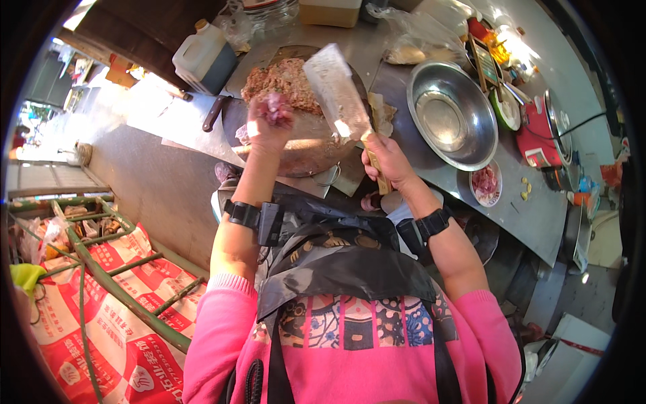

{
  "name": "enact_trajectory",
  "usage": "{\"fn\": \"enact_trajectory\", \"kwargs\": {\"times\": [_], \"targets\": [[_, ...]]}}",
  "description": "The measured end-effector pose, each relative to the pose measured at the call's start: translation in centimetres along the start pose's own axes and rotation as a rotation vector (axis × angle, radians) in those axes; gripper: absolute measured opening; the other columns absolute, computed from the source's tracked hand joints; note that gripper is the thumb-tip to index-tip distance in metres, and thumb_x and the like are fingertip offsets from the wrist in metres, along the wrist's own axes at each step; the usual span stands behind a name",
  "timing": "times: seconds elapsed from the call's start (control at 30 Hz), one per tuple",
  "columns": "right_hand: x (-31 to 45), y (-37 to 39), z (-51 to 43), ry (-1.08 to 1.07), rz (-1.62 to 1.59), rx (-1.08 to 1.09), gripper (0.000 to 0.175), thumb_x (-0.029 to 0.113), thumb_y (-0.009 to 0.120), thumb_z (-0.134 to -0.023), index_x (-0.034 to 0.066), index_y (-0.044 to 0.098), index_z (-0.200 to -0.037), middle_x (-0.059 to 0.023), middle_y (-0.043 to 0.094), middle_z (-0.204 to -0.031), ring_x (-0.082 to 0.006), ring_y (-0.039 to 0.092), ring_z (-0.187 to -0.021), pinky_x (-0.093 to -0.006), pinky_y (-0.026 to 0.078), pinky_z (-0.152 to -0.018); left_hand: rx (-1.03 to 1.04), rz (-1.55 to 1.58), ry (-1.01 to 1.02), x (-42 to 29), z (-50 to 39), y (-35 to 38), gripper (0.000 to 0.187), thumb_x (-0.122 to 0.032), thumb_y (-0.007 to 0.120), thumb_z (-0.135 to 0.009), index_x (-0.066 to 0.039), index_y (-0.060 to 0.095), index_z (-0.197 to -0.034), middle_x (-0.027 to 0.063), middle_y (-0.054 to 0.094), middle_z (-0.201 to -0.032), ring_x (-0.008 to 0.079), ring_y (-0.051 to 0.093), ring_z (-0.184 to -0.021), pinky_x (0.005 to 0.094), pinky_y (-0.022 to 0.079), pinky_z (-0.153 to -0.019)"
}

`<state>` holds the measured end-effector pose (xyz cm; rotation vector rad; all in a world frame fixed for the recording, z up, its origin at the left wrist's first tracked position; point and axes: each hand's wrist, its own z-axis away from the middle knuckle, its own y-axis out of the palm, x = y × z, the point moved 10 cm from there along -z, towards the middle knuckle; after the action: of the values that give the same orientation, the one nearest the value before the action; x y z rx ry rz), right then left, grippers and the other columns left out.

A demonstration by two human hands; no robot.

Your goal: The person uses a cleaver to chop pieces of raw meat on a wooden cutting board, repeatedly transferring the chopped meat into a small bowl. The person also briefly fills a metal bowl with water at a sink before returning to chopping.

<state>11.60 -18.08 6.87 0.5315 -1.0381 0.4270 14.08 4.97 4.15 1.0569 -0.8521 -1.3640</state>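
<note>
My left hand (268, 132) holds a clump of pinkish raw meat (275, 108) above the round wooden chopping board (308, 156). My right hand (391, 160) grips the wooden handle of a cleaver (335, 91), its broad blade raised over the board's right side and smeared with bits of meat. A heap of minced meat with green flecks (285, 81) lies on the far half of the board. A small pale piece of meat (243, 134) sits by the board's left edge, partly behind my left hand. A dark-handled knife (214, 114) rests left of the board.
To the right on the metal counter (525, 222) are a large steel bowl (452, 116), a small bowl of raw meat (485, 183), peeled cloves (526, 188) and a red pot (541, 132). A plastic jug (204, 58) stands back left. A green metal frame (108, 278) is lower left.
</note>
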Motion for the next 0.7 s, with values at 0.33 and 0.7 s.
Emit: {"fn": "enact_trajectory", "kwargs": {"times": [0.33, 0.7], "targets": [[5.8, -0.7, 4.1, -0.705, 1.361, -0.260, 0.043, 0.036, 0.064, -0.080, 0.0125, 0.055, -0.114, -0.0109, 0.064, -0.075, -0.0299, 0.063, -0.070, -0.0388, 0.050, -0.060, 0.143, -0.499, 0.117, -4.7, 1.6, 6.7, 0.022, -0.025, 0.057, -0.090, -0.003, 0.057, -0.093, 0.0025, 0.054, -0.078, 0.0094, 0.048, -0.062, 0.0212, 0.042, -0.054], [6.3, -2.1, 6.1, -0.665, 1.557, -0.139, 0.036, 0.035, 0.065, -0.079, 0.0110, 0.053, -0.104, -0.0090, 0.063, -0.074, -0.0287, 0.063, -0.069, -0.0385, 0.051, -0.059, 0.408, -2.223, 0.103, 10.5, -1.3, 7.2, 0.038, -0.030, 0.082, -0.067, -0.002, 0.066, -0.088, 0.0072, 0.065, -0.072, 0.0181, 0.062, -0.067, 0.0288, 0.048, -0.062]]}}
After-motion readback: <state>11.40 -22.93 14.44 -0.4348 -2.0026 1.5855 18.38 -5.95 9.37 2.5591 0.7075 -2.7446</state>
